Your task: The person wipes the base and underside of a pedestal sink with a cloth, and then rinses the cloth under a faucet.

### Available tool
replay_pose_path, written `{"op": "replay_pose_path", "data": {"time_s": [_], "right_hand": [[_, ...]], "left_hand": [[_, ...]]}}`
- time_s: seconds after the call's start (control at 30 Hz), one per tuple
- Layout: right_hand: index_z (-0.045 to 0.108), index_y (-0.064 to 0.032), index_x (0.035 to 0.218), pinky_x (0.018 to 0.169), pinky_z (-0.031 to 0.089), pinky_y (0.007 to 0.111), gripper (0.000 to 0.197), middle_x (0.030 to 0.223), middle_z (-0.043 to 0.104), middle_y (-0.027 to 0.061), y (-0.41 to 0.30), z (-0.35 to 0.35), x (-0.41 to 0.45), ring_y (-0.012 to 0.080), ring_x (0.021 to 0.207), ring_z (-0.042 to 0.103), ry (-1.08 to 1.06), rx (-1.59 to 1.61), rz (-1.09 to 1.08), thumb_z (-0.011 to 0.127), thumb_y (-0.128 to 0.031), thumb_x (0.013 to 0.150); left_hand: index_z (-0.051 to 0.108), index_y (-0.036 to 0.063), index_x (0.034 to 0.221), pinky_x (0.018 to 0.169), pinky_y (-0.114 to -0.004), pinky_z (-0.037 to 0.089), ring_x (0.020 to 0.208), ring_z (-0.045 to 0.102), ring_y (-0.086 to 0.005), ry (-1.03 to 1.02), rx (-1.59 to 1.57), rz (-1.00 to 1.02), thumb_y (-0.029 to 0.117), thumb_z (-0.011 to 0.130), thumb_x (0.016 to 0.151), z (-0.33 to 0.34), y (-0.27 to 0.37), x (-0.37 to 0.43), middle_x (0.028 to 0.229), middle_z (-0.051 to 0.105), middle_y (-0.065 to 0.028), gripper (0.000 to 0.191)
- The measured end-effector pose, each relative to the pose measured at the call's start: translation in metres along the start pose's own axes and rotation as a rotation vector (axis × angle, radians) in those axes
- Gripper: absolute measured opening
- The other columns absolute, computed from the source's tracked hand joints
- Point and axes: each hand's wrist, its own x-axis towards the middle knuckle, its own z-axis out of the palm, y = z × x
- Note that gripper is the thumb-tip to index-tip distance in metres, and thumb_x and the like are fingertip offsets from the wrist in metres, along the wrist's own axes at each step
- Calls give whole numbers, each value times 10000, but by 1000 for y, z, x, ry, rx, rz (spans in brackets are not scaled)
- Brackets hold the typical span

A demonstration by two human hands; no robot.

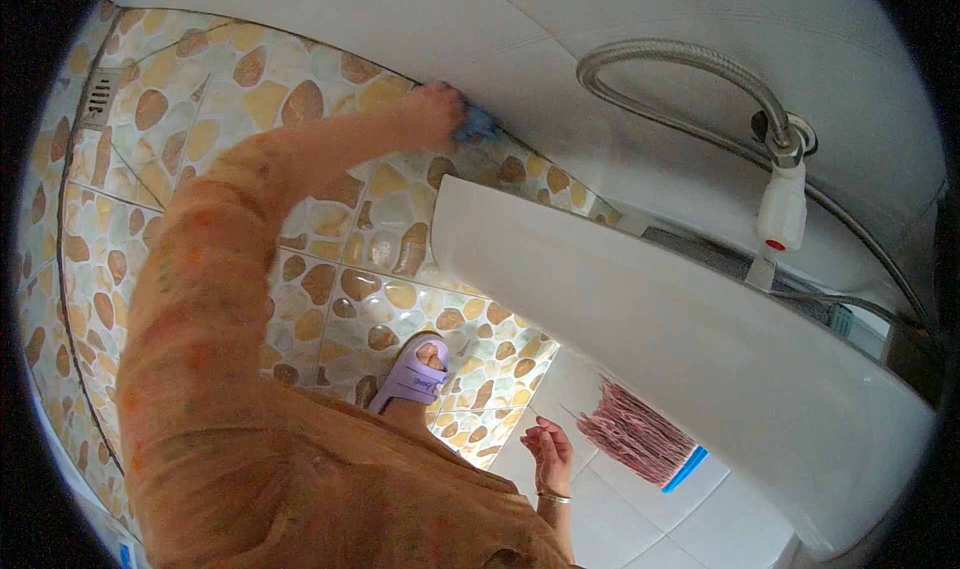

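My left arm stretches across the pebble-patterned floor, and my left hand point(435, 116) presses a blue cloth point(475, 123) into the corner where floor and wall meet. The hand is blurred, and part of the cloth lies hidden under it. Low on the right, my right hand point(550, 449) hangs with its fingers curled over white tiles point(630, 513), a bracelet around its wrist. A thin pale line shows by its fingertips, but I cannot tell whether it is held. Close to that hand is a broom head point(637, 434) with pinkish bristles and a blue base.
A long white ceramic fixture point(660, 321) fills the right side. Behind it, a white valve point(782, 205) with a red mark joins a braided metal hose point(675, 48) at the wall. A floor drain point(100, 98) lies far left. My foot wears a purple slipper point(412, 374).
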Motion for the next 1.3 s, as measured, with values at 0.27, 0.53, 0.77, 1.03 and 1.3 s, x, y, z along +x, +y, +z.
{"op": "replay_pose_path", "data": {"time_s": [0.27, 0.53, 0.77, 1.03, 1.3], "right_hand": [[506, 15, 1122, 773, 500, 320, 251, 890, 606, 88, -3, 2, 0, 167, 800, 597, -45, -24, -10, 459, -119, 915], [506, 21, 1122, 778, 499, 329, 258, 891, 604, 91, 12, -6, -5, 176, 805, 596, -56, -12, 40, 466, -124, 911], [493, 22, 1139, 795, 490, 320, 271, 898, 605, 96, 2, 8, -9, 179, 810, 597, -81, -17, 46, 458, -123, 913], [505, 29, 1140, 808, 490, 328, 265, 910, 592, 92, -3, 3, -2, 170, 840, 577, -77, 16, 45, 463, -97, 911], [490, 18, 1145, 784, 490, 324, 276, 885, 595, 90, -16, 16, -6, 184, 796, 591, -93, 19, 33, 457, -132, 916]], "left_hand": [[599, 63, 974, 826, -373, 446, 954, 521, -268, -113, -48, -253, 284, 671, 658, -118, -19, -72, 936, 577, -77, 392], [624, 83, 956, 748, -407, 457, 838, 593, -304, -27, -854, 19, 183, 583, 752, -80, 56, 67, 877, 626, -150, 231], [623, 118, 1012, 803, -413, 458, 952, 562, -298, -193, -581, 307, 202, 533, 802, -36, 50, 53, 1040, 593, -102, 243], [635, 42, 770, 723, -381, 498, 957, 560, -293, -129, -134, 343, 116, 562, 685, -80, -20, -44, 947, 591, -139, 134], [626, 115, 922, 771, -411, 475, 985, 528, -314, 102, -490, 282, 194, 582, 716, -63, 58, 66, 988, 570, -134, 225]]}}
